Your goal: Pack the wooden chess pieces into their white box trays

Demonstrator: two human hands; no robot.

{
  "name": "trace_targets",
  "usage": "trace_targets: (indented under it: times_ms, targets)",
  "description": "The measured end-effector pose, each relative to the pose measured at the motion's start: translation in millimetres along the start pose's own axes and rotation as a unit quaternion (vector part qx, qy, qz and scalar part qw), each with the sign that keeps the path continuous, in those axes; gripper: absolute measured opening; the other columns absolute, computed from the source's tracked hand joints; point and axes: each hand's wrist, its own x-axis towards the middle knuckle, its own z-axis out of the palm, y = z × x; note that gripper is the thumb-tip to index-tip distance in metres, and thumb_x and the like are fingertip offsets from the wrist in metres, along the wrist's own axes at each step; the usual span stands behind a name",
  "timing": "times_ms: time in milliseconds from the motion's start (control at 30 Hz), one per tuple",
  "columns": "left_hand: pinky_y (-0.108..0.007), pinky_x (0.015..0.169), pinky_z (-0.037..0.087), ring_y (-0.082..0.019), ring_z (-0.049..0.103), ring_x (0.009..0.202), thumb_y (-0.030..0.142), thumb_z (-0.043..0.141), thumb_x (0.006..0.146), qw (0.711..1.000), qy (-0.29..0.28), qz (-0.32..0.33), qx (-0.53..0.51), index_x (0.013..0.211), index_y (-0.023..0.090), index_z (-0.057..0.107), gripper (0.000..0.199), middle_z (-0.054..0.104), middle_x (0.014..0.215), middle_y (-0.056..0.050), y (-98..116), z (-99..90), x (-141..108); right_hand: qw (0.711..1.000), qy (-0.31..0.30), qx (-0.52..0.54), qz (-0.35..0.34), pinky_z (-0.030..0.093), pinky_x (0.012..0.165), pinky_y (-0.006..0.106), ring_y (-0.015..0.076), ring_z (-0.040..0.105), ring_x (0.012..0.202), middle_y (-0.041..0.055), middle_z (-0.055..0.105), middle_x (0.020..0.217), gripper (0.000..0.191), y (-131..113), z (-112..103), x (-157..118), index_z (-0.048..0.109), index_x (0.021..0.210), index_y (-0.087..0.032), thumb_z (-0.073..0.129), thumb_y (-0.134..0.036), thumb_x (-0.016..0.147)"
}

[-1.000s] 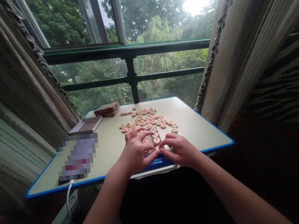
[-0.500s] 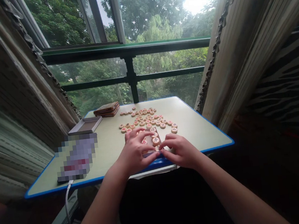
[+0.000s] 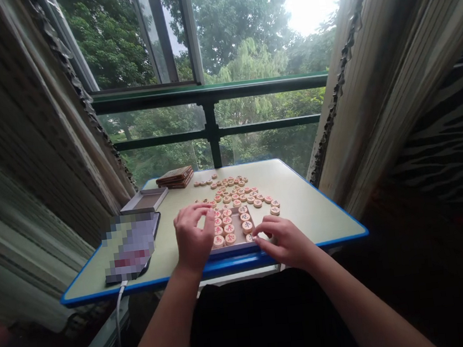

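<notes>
– What's lowest in the frame?
– 2 bare forearms [image 3: 170, 314] coming up from the bottom edge. The right hand [image 3: 285, 242], right of centre, has its fingertips at the lower-right disc [image 3: 249, 237] in a shallow tray [image 3: 238, 234]; I can't tell whether it pinches that disc.
– And the left hand [image 3: 195, 230]?
– Bent at the tray's left side. I can't tell whether its grasp holds anything.
– How do the discs look?
– Round, thick and pale, like wood, a character on each visible top. In the tray, just below the frame's centre, 2 columns with red characters stand on the left and 1 with dark characters on the right, a bare brownish strip between.
– Beside that?
– A partly pixelated phone [image 3: 139, 240] at lower left, its white cable [image 3: 118, 320] dropping past the blue-edged table [image 3: 304, 221].
– Farther up?
– Loose discs [image 3: 237, 203], red and dark mixed, around mid-frame; a second shallow tray [image 3: 146, 199] and a flat brown stack [image 3: 174, 178] left of centre; then a green railing [image 3: 247, 89] and trees [image 3: 239, 22] at the top.
</notes>
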Motion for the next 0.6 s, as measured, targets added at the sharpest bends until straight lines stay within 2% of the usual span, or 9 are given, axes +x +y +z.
trace_targets:
  times_ms: [33,100,167,233,300,433,500,600]
  targets:
    - [-0.036,0.088,0.043,-0.020,0.059,0.090,0.028,0.047,0.084,0.999,0.035,-0.031,0.004,0.071,0.018,0.064,0.024,0.067,0.086,-0.006,-3.0,-0.6,1.5,1.000,0.000,0.002,0.003,0.041,0.064,0.026,0.0131,0.050,0.066,0.0015,0.052,0.069,0.014,-0.4,-0.5,0.1,0.066,0.080,-0.017,0.053,-0.024,0.081]
    - [-0.034,0.085,0.045,-0.020,0.059,0.087,0.029,0.043,0.085,0.995,0.072,-0.072,0.020,0.073,0.018,0.063,0.026,0.067,0.085,-0.007,-10.0,-1.2,6.2,1.000,-0.002,0.006,0.007,0.042,0.065,0.026,0.0134,0.051,0.067,0.0017,0.052,0.070,0.015,-0.9,-1.4,0.5,0.066,0.082,-0.017,0.053,-0.024,0.082]
    - [-0.034,0.085,0.046,-0.020,0.059,0.087,0.029,0.042,0.085,0.993,0.056,-0.093,0.049,0.076,0.018,0.063,0.026,0.067,0.086,-0.007,-17.8,-1.7,15.1,1.000,-0.004,0.010,0.012,0.042,0.065,0.027,0.0135,0.051,0.067,0.0019,0.053,0.071,0.015,-0.4,-2.2,1.0,0.066,0.083,-0.018,0.052,-0.025,0.082]
    - [-0.034,0.085,0.045,-0.022,0.059,0.089,0.027,0.044,0.083,0.990,-0.009,-0.104,0.093,0.083,0.018,0.065,0.023,0.067,0.091,-0.008,-25.2,-2.8,29.7,1.000,-0.005,0.016,0.015,0.043,0.064,0.027,0.0134,0.051,0.067,0.0020,0.054,0.072,0.017,0.7,-2.8,1.8,0.066,0.085,-0.018,0.052,-0.026,0.083]
    - [-0.033,0.085,0.045,-0.022,0.059,0.094,0.019,0.047,0.078,0.978,-0.099,-0.114,0.141,0.094,0.020,0.066,0.025,0.067,0.099,-0.008,-30.8,-3.6,49.6,1.000,-0.006,0.019,0.018,0.043,0.064,0.027,0.0132,0.051,0.066,0.0022,0.055,0.072,0.018,1.4,-3.3,2.8,0.066,0.086,-0.018,0.051,-0.027,0.084]
    - [-0.037,0.082,0.045,-0.030,0.053,0.106,0.007,0.056,0.065,0.920,-0.240,-0.155,0.269,0.100,0.024,0.068,0.040,0.065,0.109,-0.012,-36.0,6.6,94.6,0.999,-0.012,0.021,0.039,0.043,0.064,0.028,0.0137,0.052,0.066,0.0026,0.055,0.072,0.020,-0.5,-4.3,5.0,0.066,0.086,-0.018,0.051,-0.030,0.084]
    - [-0.039,0.083,0.044,-0.032,0.052,0.110,0.008,0.058,0.065,0.895,-0.284,-0.187,0.289,0.097,0.024,0.070,0.037,0.065,0.110,-0.013,-38.7,19.8,112.0,0.998,-0.013,0.024,0.050,0.043,0.063,0.028,0.0137,0.052,0.066,0.0027,0.055,0.072,0.020,-2.0,-5.1,5.7,0.066,0.086,-0.018,0.051,-0.030,0.084]
    - [-0.040,0.084,0.044,-0.033,0.054,0.109,0.013,0.058,0.070,0.899,-0.295,-0.212,0.245,0.103,0.020,0.068,0.035,0.064,0.112,-0.017,-48.8,42.9,123.7,0.998,-0.011,0.028,0.057,0.043,0.062,0.027,0.0136,0.052,0.066,0.0027,0.055,0.072,0.019,-2.4,-6.2,5.8,0.066,0.087,-0.018,0.052,-0.030,0.084]
